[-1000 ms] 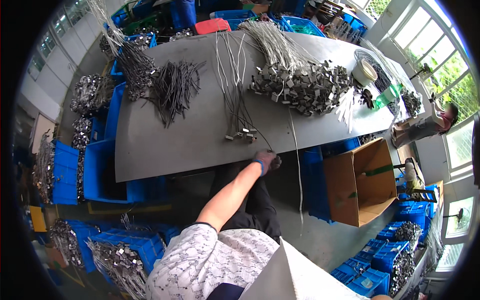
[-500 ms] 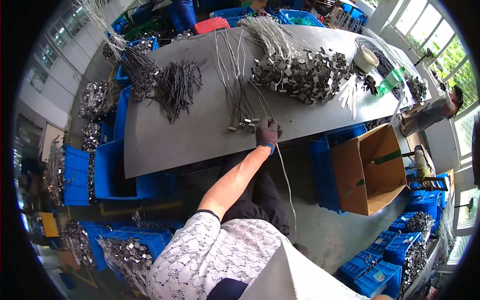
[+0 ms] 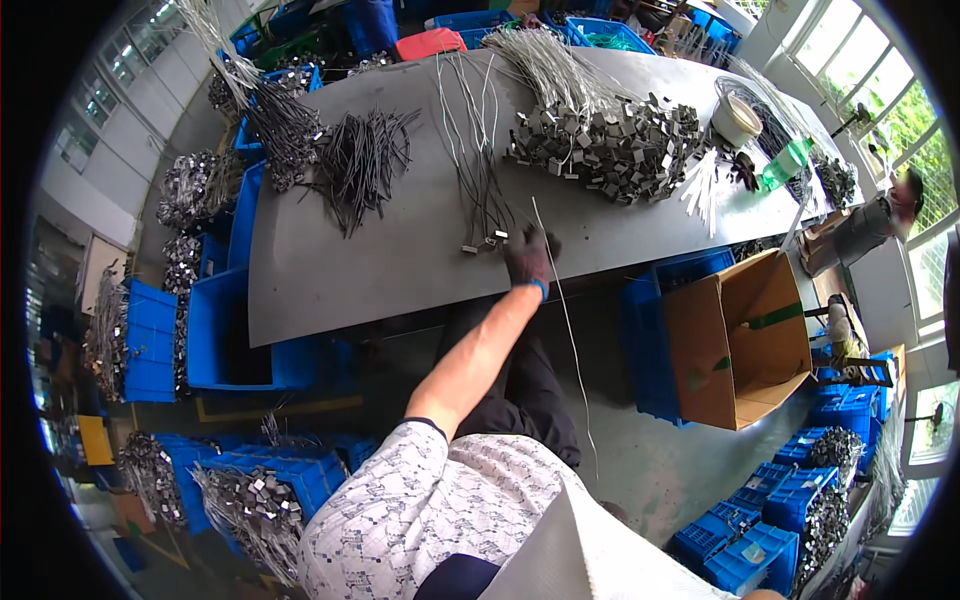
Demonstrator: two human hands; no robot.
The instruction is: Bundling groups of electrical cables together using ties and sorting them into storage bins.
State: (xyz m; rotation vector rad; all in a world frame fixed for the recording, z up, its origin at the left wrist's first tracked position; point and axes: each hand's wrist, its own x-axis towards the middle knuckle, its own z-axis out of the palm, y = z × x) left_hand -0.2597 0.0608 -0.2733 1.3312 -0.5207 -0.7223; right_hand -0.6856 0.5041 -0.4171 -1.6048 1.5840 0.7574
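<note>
My left hand [image 3: 530, 256], in a dark glove with a blue cuff, is over the table's front edge, its fingers curled and slightly blurred. A thin pale wire [image 3: 572, 350] runs along the thumb side of this hand. Its upper end pokes up past the fingers and its long lower part hangs in front of my legs. Next to the fingertips are small metal blocks [image 3: 497, 238] on the ends of several wires [image 3: 470, 150] laid lengthwise on the metal table [image 3: 340, 290]. My right hand is out of view.
A big heap of metal blocks [image 3: 610, 150] with wires lies beyond my hand. Dark wires [image 3: 365, 160] are bunched at left. White strips [image 3: 702, 190], a green bottle [image 3: 785, 165] and a tub [image 3: 737, 120] are at right. An open cardboard box [image 3: 745, 350] and blue crates [image 3: 230, 335] flank the table.
My left hand has shifted slightly left and away from me, towards the metal blocks. The pale wire's upper end has come nearer, and the wire now hangs straighter.
</note>
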